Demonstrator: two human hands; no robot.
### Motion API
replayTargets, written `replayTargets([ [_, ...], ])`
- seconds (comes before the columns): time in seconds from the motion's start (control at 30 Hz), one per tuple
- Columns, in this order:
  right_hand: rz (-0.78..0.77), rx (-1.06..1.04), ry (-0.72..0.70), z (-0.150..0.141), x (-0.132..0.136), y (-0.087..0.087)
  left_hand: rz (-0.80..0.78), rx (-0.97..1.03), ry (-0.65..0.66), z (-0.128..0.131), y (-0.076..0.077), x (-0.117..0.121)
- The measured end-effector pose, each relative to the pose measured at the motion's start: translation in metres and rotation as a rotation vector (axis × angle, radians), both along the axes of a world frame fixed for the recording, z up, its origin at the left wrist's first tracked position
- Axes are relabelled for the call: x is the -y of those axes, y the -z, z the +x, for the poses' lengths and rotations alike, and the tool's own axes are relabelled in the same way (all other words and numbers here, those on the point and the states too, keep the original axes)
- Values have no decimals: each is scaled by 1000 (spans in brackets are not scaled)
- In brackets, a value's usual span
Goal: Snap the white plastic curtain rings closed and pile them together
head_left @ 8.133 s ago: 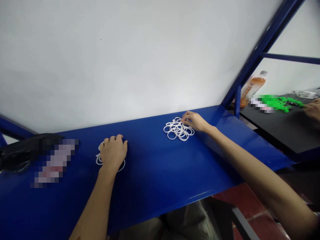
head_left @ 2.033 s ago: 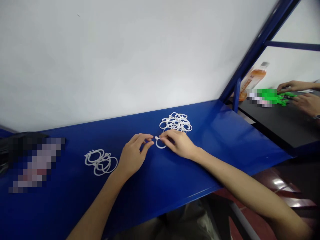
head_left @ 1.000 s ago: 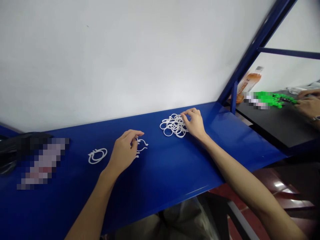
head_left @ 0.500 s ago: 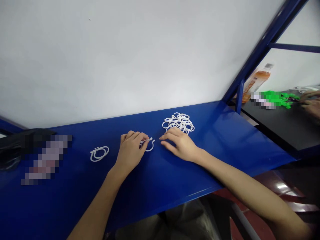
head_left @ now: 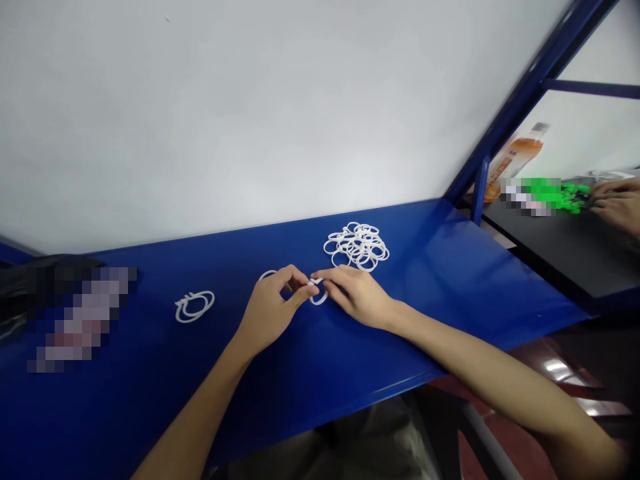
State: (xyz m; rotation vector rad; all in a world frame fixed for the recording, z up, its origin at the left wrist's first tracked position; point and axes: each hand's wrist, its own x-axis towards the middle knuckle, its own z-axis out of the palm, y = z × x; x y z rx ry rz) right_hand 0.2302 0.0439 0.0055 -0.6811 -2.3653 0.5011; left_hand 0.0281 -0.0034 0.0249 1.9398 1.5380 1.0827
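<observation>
Between my two hands is a white plastic ring (head_left: pixel 319 301), looking like a shower curtain ring. My left hand (head_left: pixel 274 305) pinches its left side between thumb and fingers. The thumb and forefinger of my right hand (head_left: pixel 361 297) close on the opposite side; the fingertips hide part of the ring. Another white ring (head_left: pixel 267 274) shows partly behind my left hand; whether that hand touches it I cannot tell. Just behind my right hand lies a heap of white rings (head_left: pixel 357 245). A small group of overlapping rings (head_left: pixel 195 307) rests to the left.
The blue table (head_left: pixel 425 267) meets a pale wall (head_left: pixel 280 120). Left lie a black bag (head_left: pixel 30 287) and a blurred-out item (head_left: pixel 85 313). Beyond a blue frame post (head_left: pixel 480 190), a black table (head_left: pixel 550 247) holds an orange bottle (head_left: pixel 515 160), green pieces (head_left: pixel 575 198) and another person's hand (head_left: pixel 620 203).
My left hand has moved right and brought the ring up to my right hand. My right fingers have closed on it. Another ring now shows behind my left hand.
</observation>
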Motion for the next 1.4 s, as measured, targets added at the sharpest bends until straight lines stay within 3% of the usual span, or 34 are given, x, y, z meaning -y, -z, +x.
replayTargets([
  [0.2,105,208,-89,2,1,3,66,-3,40,6,7,0],
  [0.67,462,335,-104,5,3,1,112,38,104,2,13,0],
  [0.83,275,188,40,-2,2,1,84,3,9,-1,7,-3],
  [0.97,95,100,299,6,-14,-1,82,-216,-137,-15,5,-9],
  [1.13,265,187,591,26,-45,0,-70,-736,-279,-36,13,-14],
  [1.27,422,235,649,24,-63,5,-189,-821,-268,-40,17,-16],
  [1.4,426,260,662,18,-69,9,-183,-832,-273,-39,19,-17],
])
